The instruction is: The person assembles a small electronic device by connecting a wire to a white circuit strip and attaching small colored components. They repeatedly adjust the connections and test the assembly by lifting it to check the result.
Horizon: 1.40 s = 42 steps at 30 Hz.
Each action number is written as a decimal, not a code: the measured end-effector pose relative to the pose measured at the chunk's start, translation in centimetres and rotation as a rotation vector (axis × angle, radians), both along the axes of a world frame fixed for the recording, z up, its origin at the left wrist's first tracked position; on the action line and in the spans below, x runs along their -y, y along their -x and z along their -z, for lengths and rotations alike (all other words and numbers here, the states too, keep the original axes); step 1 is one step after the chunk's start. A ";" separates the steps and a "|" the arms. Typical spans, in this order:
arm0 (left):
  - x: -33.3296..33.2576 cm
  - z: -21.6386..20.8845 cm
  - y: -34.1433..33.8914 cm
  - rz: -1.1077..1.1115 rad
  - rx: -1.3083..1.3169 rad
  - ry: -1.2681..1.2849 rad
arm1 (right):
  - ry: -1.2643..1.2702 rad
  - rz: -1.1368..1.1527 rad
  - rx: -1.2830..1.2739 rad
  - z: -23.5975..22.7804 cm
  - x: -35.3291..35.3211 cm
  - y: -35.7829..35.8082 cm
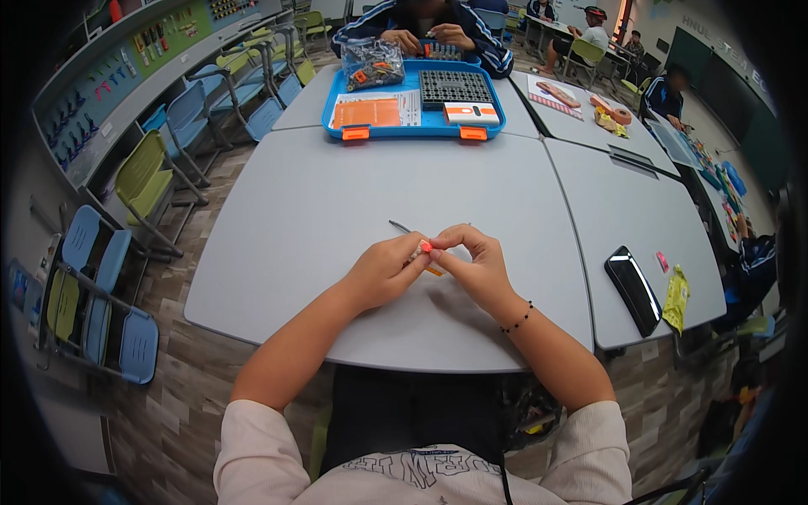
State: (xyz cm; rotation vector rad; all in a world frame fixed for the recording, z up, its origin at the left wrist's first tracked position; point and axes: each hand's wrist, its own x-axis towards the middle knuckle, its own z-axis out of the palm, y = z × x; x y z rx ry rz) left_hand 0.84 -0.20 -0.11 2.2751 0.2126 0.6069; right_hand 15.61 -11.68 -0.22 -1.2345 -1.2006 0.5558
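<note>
Above the near part of the white table (379, 185), my two hands meet at the fingertips. Between them is a small building piece (427, 247), bright red-orange, with some white and a bit of orange showing below. Thumb and index finger of my left hand (390, 268) pinch it from the left. From the right, my right hand (473, 263) pinches the same piece; a dark beaded bracelet circles that wrist. A thin dark rod (399, 225) sticks out beyond my left fingers; whether it joins the piece is hidden.
A blue tray (337, 93) with orange latches stands at the far side, holding a bag of parts (373, 64), an orange booklet (368, 113) and a dark grid block (457, 87). A co-worker's hands (453, 35) work behind it. At right lie a black phone (633, 290) and a yellow wrapper (676, 299).
</note>
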 end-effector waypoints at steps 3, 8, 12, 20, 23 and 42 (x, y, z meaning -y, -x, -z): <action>0.0 0.1 0.0 0.011 0.009 0.018 | -0.017 -0.001 0.020 0.1 0.0 0.0; 0.2 -0.3 0.2 0.021 0.005 0.052 | 0.013 0.005 0.011 0.1 0.0 -0.1; 0.3 -0.5 0.2 -0.001 -0.026 0.010 | 0.040 -0.021 0.023 0.0 0.0 -0.2; -0.2 -0.1 0.1 -0.025 0.016 -0.019 | 0.024 -0.006 0.061 0.2 -0.2 -0.2; -0.1 -0.2 0.3 -0.036 0.021 0.001 | 0.003 0.002 0.092 0.4 -0.2 -0.1; 0.0 0.4 0.5 -0.035 -0.051 0.370 | 0.105 -0.044 0.081 0.9 -0.4 0.2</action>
